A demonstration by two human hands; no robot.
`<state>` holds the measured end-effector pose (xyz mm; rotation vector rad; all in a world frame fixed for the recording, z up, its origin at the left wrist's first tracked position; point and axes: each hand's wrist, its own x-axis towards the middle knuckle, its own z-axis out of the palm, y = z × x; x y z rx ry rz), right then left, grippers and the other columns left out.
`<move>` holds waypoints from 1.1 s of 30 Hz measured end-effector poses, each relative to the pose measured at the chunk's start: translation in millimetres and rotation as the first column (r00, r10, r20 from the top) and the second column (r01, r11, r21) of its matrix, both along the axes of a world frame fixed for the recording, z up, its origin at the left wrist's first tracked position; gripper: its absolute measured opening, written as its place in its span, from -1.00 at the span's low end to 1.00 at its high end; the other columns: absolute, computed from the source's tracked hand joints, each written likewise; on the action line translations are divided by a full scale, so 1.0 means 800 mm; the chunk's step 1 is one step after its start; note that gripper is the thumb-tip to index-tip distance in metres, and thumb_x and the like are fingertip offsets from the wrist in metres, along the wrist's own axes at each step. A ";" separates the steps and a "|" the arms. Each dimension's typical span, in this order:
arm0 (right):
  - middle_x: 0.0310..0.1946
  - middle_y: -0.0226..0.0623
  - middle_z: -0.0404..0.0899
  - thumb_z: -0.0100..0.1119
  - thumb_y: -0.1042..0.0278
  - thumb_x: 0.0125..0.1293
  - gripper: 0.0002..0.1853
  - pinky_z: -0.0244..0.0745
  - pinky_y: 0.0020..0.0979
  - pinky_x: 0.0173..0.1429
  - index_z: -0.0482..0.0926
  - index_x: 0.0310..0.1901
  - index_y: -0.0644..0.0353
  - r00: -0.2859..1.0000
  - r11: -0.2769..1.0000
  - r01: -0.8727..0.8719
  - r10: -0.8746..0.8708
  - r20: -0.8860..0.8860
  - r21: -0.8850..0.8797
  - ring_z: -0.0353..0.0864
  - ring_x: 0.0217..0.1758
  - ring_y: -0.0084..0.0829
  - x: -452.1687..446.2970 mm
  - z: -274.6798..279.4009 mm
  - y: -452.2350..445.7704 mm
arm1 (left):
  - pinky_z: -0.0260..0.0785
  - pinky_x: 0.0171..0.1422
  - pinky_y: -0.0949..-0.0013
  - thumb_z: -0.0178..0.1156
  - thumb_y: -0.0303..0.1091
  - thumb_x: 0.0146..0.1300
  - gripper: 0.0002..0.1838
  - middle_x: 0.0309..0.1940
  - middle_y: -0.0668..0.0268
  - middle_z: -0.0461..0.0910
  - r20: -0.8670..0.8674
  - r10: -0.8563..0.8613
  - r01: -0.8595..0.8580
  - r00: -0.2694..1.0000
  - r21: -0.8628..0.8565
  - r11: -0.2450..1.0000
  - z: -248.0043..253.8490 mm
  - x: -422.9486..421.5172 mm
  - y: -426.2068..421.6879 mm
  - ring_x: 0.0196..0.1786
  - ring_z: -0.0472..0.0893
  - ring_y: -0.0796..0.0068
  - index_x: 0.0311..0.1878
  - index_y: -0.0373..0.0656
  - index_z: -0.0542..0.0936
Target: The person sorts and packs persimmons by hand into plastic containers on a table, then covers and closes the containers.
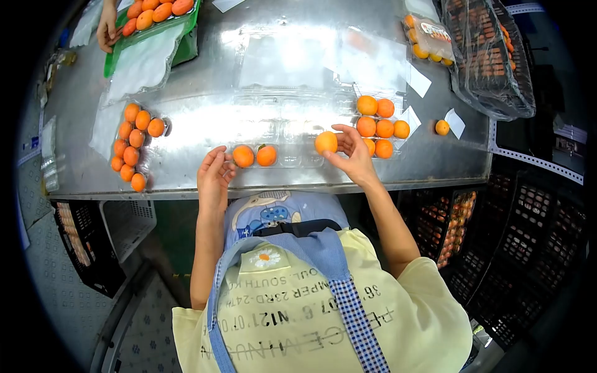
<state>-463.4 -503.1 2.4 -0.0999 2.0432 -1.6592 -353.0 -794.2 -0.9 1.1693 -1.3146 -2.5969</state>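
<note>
In the head view my right hand (pixel 354 155) pinches an orange (pixel 326 143) between thumb and fingers, over the right side of a clear plastic tray (pixel 292 133). Two oranges sit in the tray's front row at the left: one orange (pixel 243 156) and, beside it, an orange with a green bit at its top (pixel 267 155). Close to the leftmost one is my left hand (pixel 215 175), its fingers loosely curled and a little apart. Nothing shows in them; whether they touch the fruit or tray edge I cannot tell.
A filled tray of oranges (pixel 126 138) lies left; grouped oranges (pixel 384 128) lie right. A lone orange (pixel 442 127) sits by a white paper (pixel 456 124). Another person's hand (pixel 107 32) is at a green crate (pixel 186 46). A plastic-lined crate (pixel 491 68) stands back right.
</note>
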 end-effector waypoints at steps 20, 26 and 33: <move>-0.12 -0.15 0.56 0.41 0.33 -0.02 -0.49 0.49 -0.38 -0.01 0.49 0.01 0.23 0.871 0.930 -0.195 0.310 -0.382 0.311 0.57 -0.13 -0.28 0.017 0.008 -0.022 | 0.36 -0.26 0.55 0.09 -0.36 0.36 -0.74 -0.27 0.38 0.55 0.032 0.042 -0.042 0.999 -0.028 0.999 -0.008 0.005 -0.008 -0.33 0.51 0.63 0.06 -0.21 0.49; -0.06 -0.21 0.54 0.33 0.35 0.14 -0.43 0.50 -0.44 0.00 0.38 0.19 0.21 1.000 0.977 0.006 -0.003 0.017 -0.211 0.58 -0.09 -0.42 -0.009 -0.003 0.017 | 0.36 -0.26 0.55 0.09 -0.35 0.36 -0.74 -0.28 0.39 0.54 0.040 0.039 -0.038 0.998 -0.032 0.999 -0.006 0.004 -0.006 -0.34 0.51 0.63 0.06 -0.21 0.49; -0.03 -0.20 0.50 0.27 0.52 0.15 -0.43 0.54 -0.42 -0.08 0.34 0.22 0.21 0.982 0.872 0.174 -0.118 0.150 -0.458 0.60 -0.14 -0.37 -0.044 0.040 0.064 | 0.35 -0.27 0.55 0.10 -0.33 0.36 -0.75 -0.30 0.40 0.53 0.071 0.023 -0.021 0.997 -0.037 0.999 -0.009 0.000 -0.001 -0.35 0.51 0.62 0.04 -0.20 0.49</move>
